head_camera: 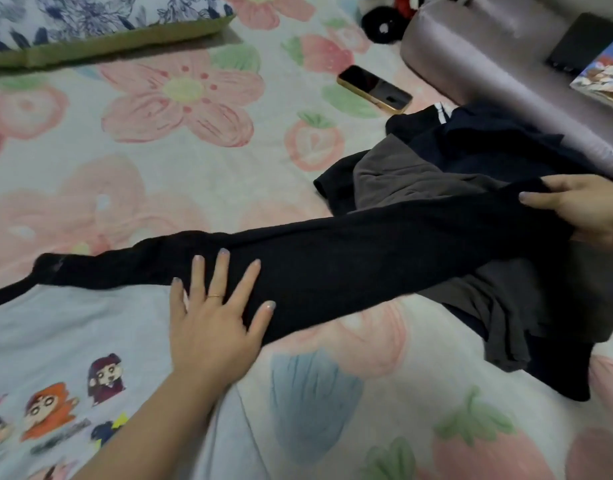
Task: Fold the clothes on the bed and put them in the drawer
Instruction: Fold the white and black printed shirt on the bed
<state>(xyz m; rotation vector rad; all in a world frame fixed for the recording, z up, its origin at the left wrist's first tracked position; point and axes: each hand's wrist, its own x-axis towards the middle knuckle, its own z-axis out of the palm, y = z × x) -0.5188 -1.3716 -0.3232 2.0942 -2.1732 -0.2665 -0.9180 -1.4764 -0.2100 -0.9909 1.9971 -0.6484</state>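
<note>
The bed, under a sheet (132,174) printed with pink flowers and strawberries, carries everything. A long black pair of trousers (367,251) lies stretched across its middle, running from the near left edge to the right side. There its upper end lies over a heap of dark clothes (471,150) that includes a grey garment (395,171). A pale blue T-shirt (73,341) with cartoon figures is spread at the near left corner, touching the trouser leg. A blue-flowered pillow (90,26) sits at the far left, a grey satin bolster (488,64) along the far right edge. The left hand (211,327) presses flat, fingers spread, on the trouser leg. The right hand (589,213) grips the trousers' upper end. A phone (374,90) lies beside the bolster.
</note>
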